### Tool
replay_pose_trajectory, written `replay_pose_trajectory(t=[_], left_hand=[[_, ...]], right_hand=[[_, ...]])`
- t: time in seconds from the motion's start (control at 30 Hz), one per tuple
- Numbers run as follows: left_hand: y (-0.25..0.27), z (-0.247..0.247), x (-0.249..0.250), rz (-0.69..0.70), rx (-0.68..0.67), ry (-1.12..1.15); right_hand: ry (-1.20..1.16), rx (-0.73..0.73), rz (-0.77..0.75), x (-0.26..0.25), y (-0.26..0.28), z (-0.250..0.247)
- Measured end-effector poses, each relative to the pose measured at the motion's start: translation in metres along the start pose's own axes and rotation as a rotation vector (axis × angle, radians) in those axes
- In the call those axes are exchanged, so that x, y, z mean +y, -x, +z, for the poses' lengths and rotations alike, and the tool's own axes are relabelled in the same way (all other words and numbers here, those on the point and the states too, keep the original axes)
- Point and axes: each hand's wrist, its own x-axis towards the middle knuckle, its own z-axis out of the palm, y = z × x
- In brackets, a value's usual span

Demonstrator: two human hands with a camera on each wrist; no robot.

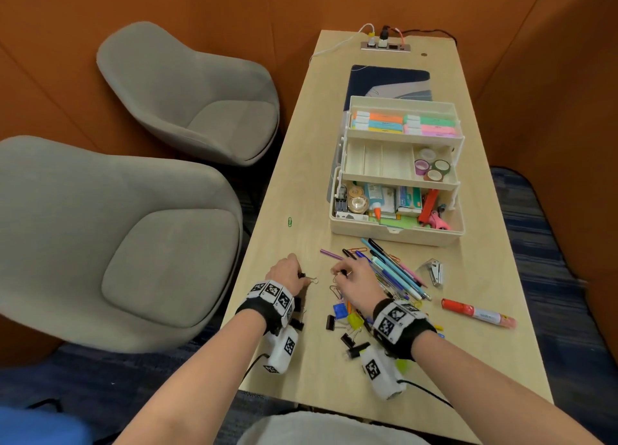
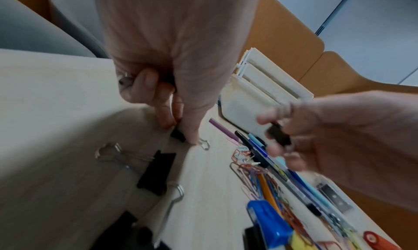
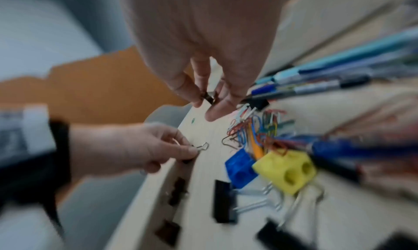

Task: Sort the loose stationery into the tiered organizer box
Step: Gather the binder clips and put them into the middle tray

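Orange walls and two grey chairs (image 1: 174, 90) frame a long pale table (image 1: 294, 183) that runs up the middle of the head view. At centre right stands the organizer (image 1: 398, 234), its three tiers stepped open; the middle tier's left slots (image 1: 378, 160) look bare. Below it lie pens (image 1: 398, 274) and a scatter of clips (image 1: 347, 321).

Low in the frame both hands work side by side. The left hand (image 1: 284, 274) pinches a small black binder clip (image 2: 178, 135) against the table with thumb and fingertip; its wire loop points right. The right hand (image 1: 357, 280) pinches another small black clip (image 3: 209, 96), seemingly just off the surface.

The organizer lies straight up-frame from both grips, slightly right, so the right hand is nearer. Both clips probably belong in a bare middle slot, a forward reach over the pens.
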Motion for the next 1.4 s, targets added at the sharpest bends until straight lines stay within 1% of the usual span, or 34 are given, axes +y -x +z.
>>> replay_pose_trajectory(t=[0.1,0.13,0.17,0.2,0.23,0.3,0.33,0.37,0.4,0.43,0.5,0.57,0.63,0.73,0.8,0.87,0.9,0.97,1.0,1.07,1.17,1.2,1.27,1.33,1.4], left_hand=[[-0.001,-0.005,0.0,0.018,-0.024,0.092],[-0.001,-0.006,-0.001,0.02,-0.024,0.127],[0.0,-0.007,-0.002,0.022,-0.026,0.164],[0.001,-0.007,-0.002,0.031,-0.03,0.202],[0.003,-0.008,-0.003,0.044,-0.042,0.242],[0.009,-0.012,-0.006,0.057,-0.081,0.321],[0.012,-0.015,-0.007,0.044,-0.105,0.358],[0.014,-0.018,-0.009,0.013,-0.125,0.397],[0.015,-0.02,-0.011,-0.038,-0.141,0.449],[0.016,-0.022,-0.012,-0.1,-0.159,0.508],[0.021,-0.025,-0.012,-0.21,-0.205,0.625],[0.026,-0.025,-0.012,-0.263,-0.223,0.677],[0.03,-0.021,-0.012,-0.25,-0.2,0.645],[0.034,-0.013,-0.015,-0.142,-0.167,0.457],[0.036,-0.008,-0.017,-0.083,-0.13,0.232],[0.039,-0.002,-0.017,-0.068,-0.081,0.009],[0.041,0.001,-0.017,-0.07,-0.064,-0.064],[0.042,0.007,-0.017,-0.081,-0.06,-0.131],[0.042,0.01,-0.016,-0.085,-0.065,-0.156],[0.043,0.011,-0.013,-0.09,-0.086,-0.202],[0.04,0.01,-0.009,-0.099,-0.136,-0.19],[0.04,0.009,-0.007,-0.099,-0.154,-0.177],[0.037,0.006,-0.003,-0.111,-0.193,-0.156],[0.034,0.004,0.001,-0.121,-0.224,-0.145],[0.034,0.001,0.004,-0.115,-0.236,-0.166]], right_hand=[[-0.581,-0.099,0.282,0.001,0.007,-0.004],[-0.7,-0.149,0.355,0.002,0.009,-0.002],[-0.686,-0.204,0.391,0.002,0.012,0.0],[-0.547,-0.254,0.374,0.003,0.014,0.004],[-0.303,-0.304,0.288,0.002,0.018,0.006],[0.251,-0.391,0.025,0.004,0.025,0.012],[0.487,-0.427,-0.091,0.007,0.027,0.014],[0.646,-0.44,-0.181,0.008,0.03,0.015],[0.744,-0.447,-0.249,0.01,0.032,0.016],[0.798,-0.451,-0.294,0.01,0.032,0.015],[0.839,-0.452,-0.326,0.011,0.031,0.013],[0.863,-0.445,-0.341,0.012,0.029,0.013],[0.886,-0.431,-0.372,0.012,0.029,0.014],[0.842,-0.39,-0.374,0.011,0.028,0.012],[0.727,-0.348,-0.304,0.009,0.027,0.009],[0.525,-0.286,-0.193,0.009,0.025,0.005],[0.414,-0.242,-0.136,0.009,0.024,0.003],[0.164,-0.18,0.009,0.011,0.022,-0.004],[0.007,-0.169,0.105,0.012,0.022,-0.007],[-0.388,-0.17,0.302,0.013,0.025,-0.011],[-0.991,-0.116,0.494,0.014,0.031,-0.019],[-1.15,-0.103,0.533,0.016,0.033,-0.021],[-1.317,-0.101,0.538,0.016,0.035,-0.025],[-1.367,-0.113,0.496,0.015,0.038,-0.026],[-1.319,-0.122,0.479,0.014,0.037,-0.028]])
